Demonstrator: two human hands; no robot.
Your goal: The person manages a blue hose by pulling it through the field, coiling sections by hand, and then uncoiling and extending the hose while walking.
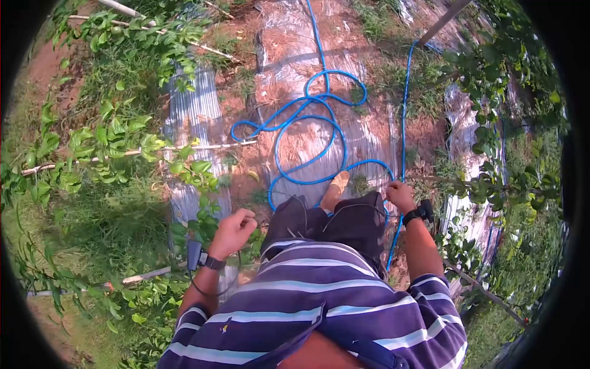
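My left hand (pixel 235 234) is raised beside my left thigh, its fingers loosely curled in, with nothing visible in them. At my right thigh, my right hand (pixel 401 195) is closed on a blue hose (pixel 372 162), which curves up to the fingers and shows again below them. Much of this hose lies in loose loops on the ground ahead of my feet. A straight stretch of blue hose (pixel 404 111) runs down the right side and passes behind my right hand. Each wrist wears a strapped black device.
Silvery plastic sheeting (pixel 195 98) covers strips of reddish soil. Leafy branches (pixel 117 132) reach in from the left, and denser foliage (pixel 485 123) stands at right. A wooden post (pixel 444 22) rises at upper right. One shoe (pixel 340 179) shows between my trouser legs.
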